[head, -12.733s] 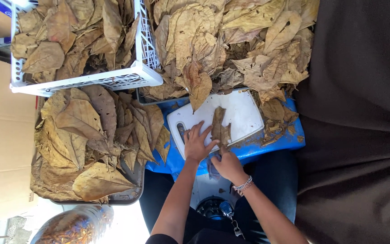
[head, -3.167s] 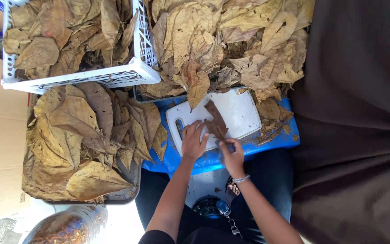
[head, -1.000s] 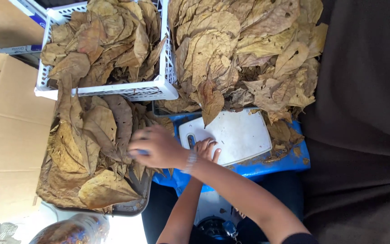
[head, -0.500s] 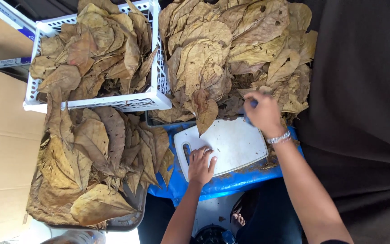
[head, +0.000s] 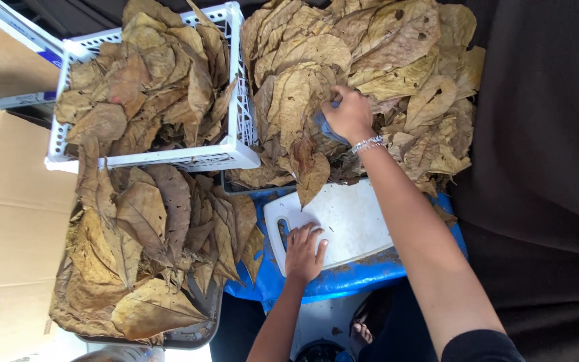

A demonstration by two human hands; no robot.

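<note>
Right-hand grip [head: 348,115] is buried in the big heap of dried leaves [head: 370,74] at the upper middle of the frame, fingers curled down among them; from this view I cannot tell whether they have actually closed on a leaf or on the bluish thing showing just under the palm. Left hand [head: 304,249] lies flat, fingers spread and holding nothing, on the white cutting board [head: 350,224] at lower centre, which sits on a blue counter [head: 343,285]. One brown leaf [head: 308,175] hangs off the heap's near edge, its tip over the board's top edge. I judge these leaves to be very light, dry and brittle, with curled edges that would crumble under a hard pinch; best taken near the stem or along the midrib, lifted gently, not dragged through the pile. At upper left, a white plastic crate [head: 169,157] holds more leaves. Below it, a dark tray [head: 199,332] carries a flatter stack. A cardboard box [head: 8,255] fills the left edge, dark cloth [head: 544,167] the right.
</note>
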